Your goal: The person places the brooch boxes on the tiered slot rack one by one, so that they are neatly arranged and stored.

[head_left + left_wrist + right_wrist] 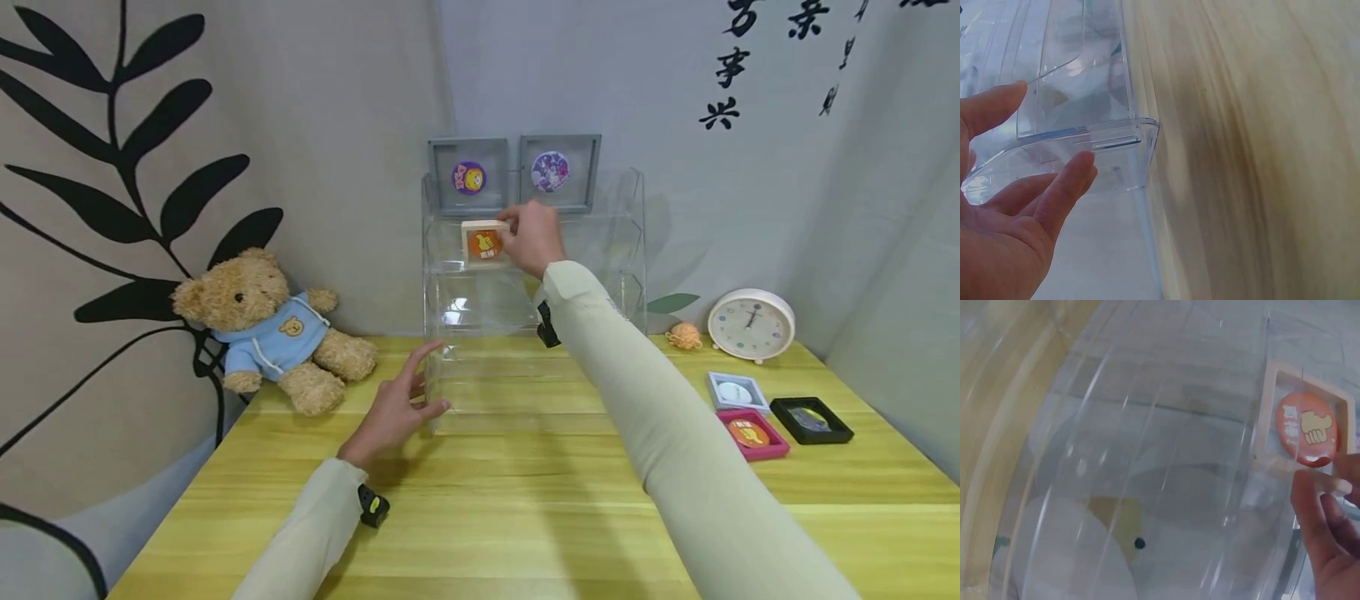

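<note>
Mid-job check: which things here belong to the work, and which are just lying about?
Job:
cream-framed badge, held by right hand
clear rack, left hand beside it
left grey-framed badge, right grey-framed badge, on the rack
probably white-framed badge, magenta-framed badge, black frame

Lying about, apparently:
teddy bear
clock
small orange object

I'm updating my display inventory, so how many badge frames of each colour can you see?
Grey frames: 2
Cream frame: 1
Pale blue frame: 1
Pink frame: 1
Black frame: 1
Total: 6
</note>
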Demonstrator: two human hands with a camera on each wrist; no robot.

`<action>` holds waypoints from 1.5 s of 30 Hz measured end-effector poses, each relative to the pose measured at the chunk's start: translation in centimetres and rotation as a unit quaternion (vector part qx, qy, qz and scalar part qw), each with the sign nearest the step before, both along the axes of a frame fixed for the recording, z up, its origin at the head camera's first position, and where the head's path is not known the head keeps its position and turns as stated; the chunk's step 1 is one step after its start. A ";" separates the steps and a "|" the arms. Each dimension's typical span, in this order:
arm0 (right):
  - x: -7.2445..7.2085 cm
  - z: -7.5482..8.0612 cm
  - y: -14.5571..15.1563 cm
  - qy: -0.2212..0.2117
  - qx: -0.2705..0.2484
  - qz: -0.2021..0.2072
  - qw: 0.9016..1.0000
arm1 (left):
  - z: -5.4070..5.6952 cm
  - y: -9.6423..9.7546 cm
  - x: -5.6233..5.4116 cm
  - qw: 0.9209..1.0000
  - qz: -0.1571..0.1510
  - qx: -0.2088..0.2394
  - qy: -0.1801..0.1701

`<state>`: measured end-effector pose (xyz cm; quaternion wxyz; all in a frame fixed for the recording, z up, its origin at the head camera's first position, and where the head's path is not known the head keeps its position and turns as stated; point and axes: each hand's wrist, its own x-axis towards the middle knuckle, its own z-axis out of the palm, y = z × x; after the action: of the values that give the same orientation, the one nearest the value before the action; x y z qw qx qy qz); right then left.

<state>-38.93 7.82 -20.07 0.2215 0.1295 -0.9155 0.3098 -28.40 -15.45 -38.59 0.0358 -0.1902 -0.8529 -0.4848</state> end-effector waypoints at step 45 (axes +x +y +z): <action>13.1 -5.3 20.1 -0.076 0.114 0.098 0.986 | 0.1 0.1 0.1 0.999 0.010 -0.046 0.020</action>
<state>-25.84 27.96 -25.36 0.1038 0.2193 -0.9419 0.2321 -28.32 -15.38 -38.50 0.0490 -0.1933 -0.8753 -0.4405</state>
